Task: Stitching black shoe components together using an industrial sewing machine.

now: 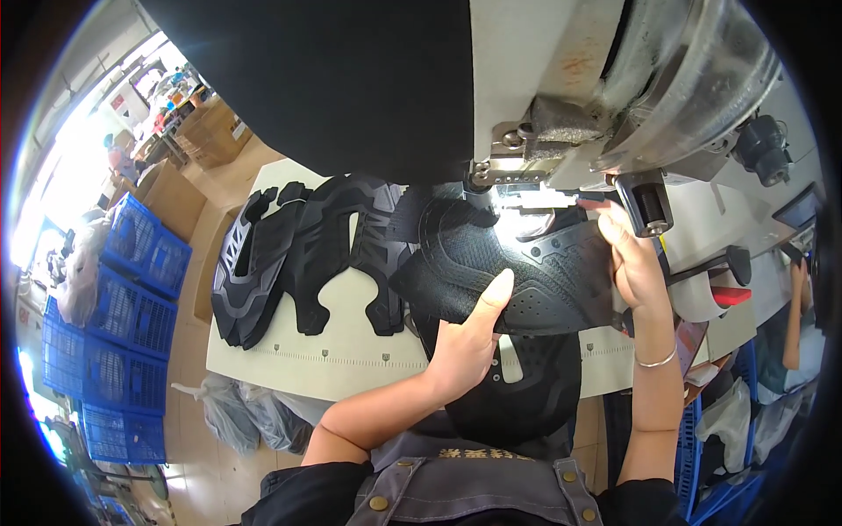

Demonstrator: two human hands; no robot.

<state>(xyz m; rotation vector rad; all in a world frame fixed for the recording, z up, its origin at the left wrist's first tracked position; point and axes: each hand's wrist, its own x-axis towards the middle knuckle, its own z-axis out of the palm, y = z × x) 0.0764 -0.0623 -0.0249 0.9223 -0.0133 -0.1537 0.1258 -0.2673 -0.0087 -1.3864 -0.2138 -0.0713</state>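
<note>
A black shoe upper with a mesh pattern and small punched holes lies under the head of a sewing machine. My left hand grips its near edge, thumb on top and the other fingers hidden beneath. At its right side my right hand holds the edge, fingers reaching toward the brightly lit needle area. Glare there hides the needle. To the left, flat black and grey shoe uppers lie overlapping on the white table. Another black piece hangs over the table's near edge, below my left hand.
Blue plastic crates are stacked at the left, with cardboard boxes behind them. Clear plastic bags sit beneath the table's left front edge. A large black panel blocks the upper middle. Another person's arm shows at the far right.
</note>
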